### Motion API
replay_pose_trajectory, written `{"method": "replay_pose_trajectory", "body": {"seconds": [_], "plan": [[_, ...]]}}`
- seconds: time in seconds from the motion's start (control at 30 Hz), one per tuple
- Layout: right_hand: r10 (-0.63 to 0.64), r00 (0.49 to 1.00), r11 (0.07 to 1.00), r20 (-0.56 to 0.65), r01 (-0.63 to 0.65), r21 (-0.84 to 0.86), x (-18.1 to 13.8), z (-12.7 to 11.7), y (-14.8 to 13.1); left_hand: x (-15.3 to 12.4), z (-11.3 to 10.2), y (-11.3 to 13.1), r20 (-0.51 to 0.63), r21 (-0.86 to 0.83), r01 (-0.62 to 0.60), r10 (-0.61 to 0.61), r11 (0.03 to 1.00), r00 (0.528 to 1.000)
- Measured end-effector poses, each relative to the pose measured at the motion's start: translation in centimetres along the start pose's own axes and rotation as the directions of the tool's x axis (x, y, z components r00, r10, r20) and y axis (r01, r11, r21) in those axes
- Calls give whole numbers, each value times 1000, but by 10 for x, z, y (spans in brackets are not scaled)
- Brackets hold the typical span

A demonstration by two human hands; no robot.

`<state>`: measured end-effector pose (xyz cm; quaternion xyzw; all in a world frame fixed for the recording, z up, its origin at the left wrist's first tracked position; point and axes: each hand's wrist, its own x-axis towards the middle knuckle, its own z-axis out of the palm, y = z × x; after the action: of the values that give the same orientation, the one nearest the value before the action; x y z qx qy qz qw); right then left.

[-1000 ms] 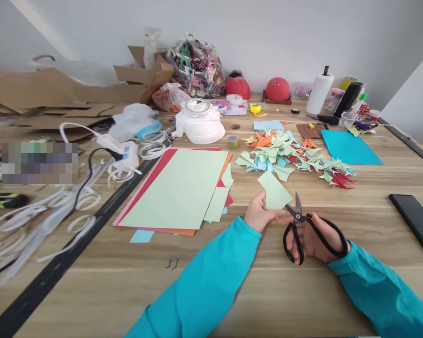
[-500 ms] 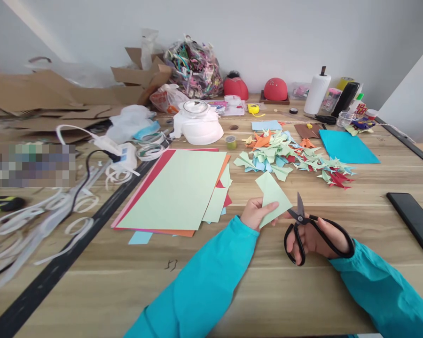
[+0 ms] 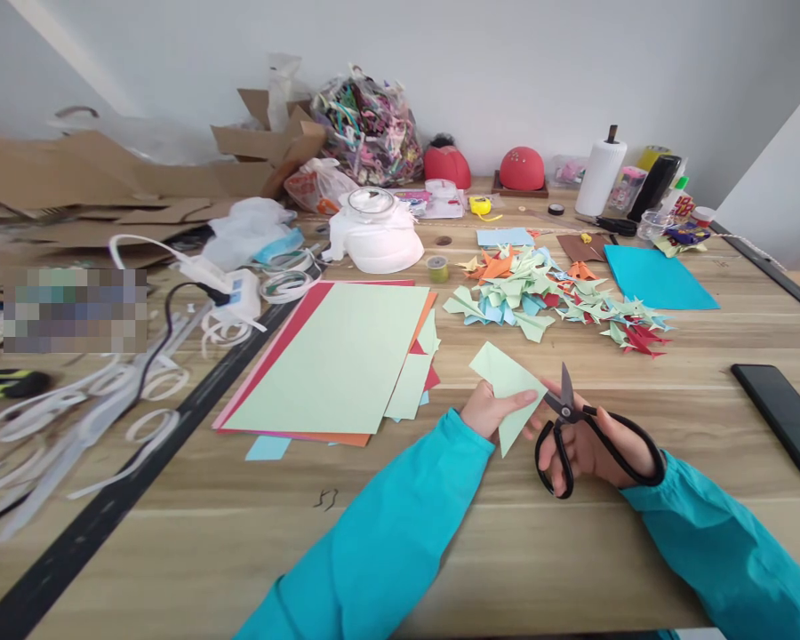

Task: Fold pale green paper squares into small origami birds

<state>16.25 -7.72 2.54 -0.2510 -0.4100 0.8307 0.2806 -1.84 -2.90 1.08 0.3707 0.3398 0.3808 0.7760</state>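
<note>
The left-hand grip is a pinch: the left hand (image 3: 484, 409) grasps a light green paper piece (image 3: 512, 378), thumb pressed across its face and the other fingers tucked behind it. The right hand (image 3: 596, 453) has its grip around black-handled scissors (image 3: 565, 412), the blades parted and pointing away from the person. The paper is held up over the surface (image 3: 547, 569), just left of the blades, between the stack of sheets (image 3: 333, 364) and the pile of folded paper (image 3: 520, 284) farther back. Whether the lower blade touches the paper's edge is hard to tell, since the two overlap in this view.

For good handling, the pinch should be firm enough to stop the paper swinging but light enough not to crease it. The left thumb and the fingertips behind the sheet lie close to the blades, so they are best kept clear of the line the blades point along. A steady right wrist, with the left hand doing the turning, would suit so small a piece.

Compared with one second ago, the paper has been rotated: a corner now points down toward the surface, and the left thumb, then below the edge, lies over the face. The scissors have stayed parted, in nearly the same place.
</note>
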Motion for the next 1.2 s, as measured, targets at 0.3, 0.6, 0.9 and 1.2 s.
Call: {"method": "replay_pose_trajectory", "body": {"seconds": [0.3,0.6,0.9,1.2], "plan": [[7,1000,1000,-8,-8,-26,-1,-2,0,-1,0,3,41,-21,52,-51,998,998],[-51,997,999,50,50,14,1,-1,6,3,-2,-5,59,8,-5,5,1000,998],[-86,996,996,30,85,26,3,-1,5,2,-3,-3,117,44,41,-46,998,992],[-111,994,989,18,109,96,5,0,6,2,-3,-1,62,58,76,-79,995,995]]}}
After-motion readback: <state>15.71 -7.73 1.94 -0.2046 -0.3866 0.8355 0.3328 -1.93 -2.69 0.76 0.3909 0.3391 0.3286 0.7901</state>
